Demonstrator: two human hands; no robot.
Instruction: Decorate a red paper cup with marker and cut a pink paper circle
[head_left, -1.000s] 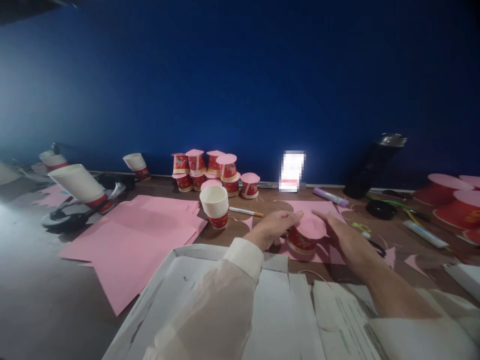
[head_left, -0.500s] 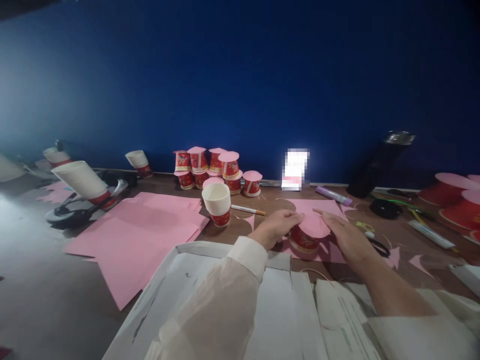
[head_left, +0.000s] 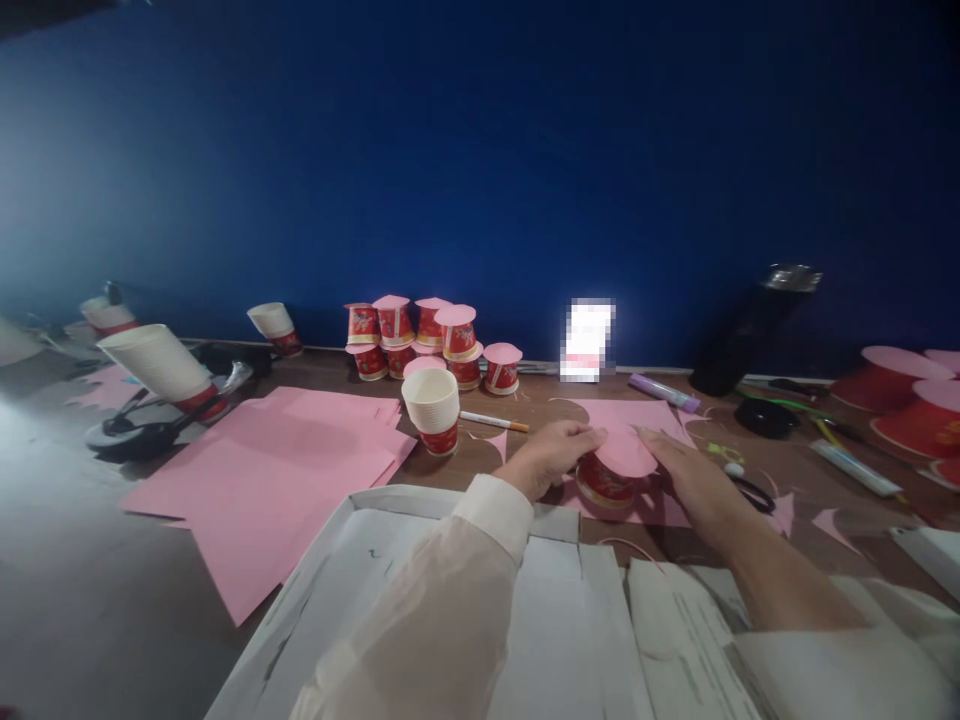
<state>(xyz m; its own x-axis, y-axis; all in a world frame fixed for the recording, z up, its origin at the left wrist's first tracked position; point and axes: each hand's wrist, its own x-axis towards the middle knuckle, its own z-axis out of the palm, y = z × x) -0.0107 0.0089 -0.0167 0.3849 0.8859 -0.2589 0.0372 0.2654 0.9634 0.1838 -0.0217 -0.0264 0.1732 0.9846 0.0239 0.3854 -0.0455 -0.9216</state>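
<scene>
A red paper cup (head_left: 606,481) stands upside down on the table in front of me, with a pink paper disc (head_left: 627,452) lying on its base. My left hand (head_left: 551,456) grips the cup's left side, fingers curled and touching the disc's left edge. My right hand (head_left: 686,472) lies with fingers stretched flat against the disc's right edge. The cup stands on a pink sheet (head_left: 637,415).
A stack of white cups (head_left: 433,410) stands left of my hands beside a pile of pink paper (head_left: 262,470). Several capped red cups (head_left: 431,340) sit by the blue wall. A marker (head_left: 493,421), a purple glue stick (head_left: 664,393), scissors (head_left: 750,490), a black flask (head_left: 750,325) and white cardboard (head_left: 465,600) lie around.
Both hands stay at the cup. My right fingers have shifted slightly along the disc's right edge; the view has drifted a little.
</scene>
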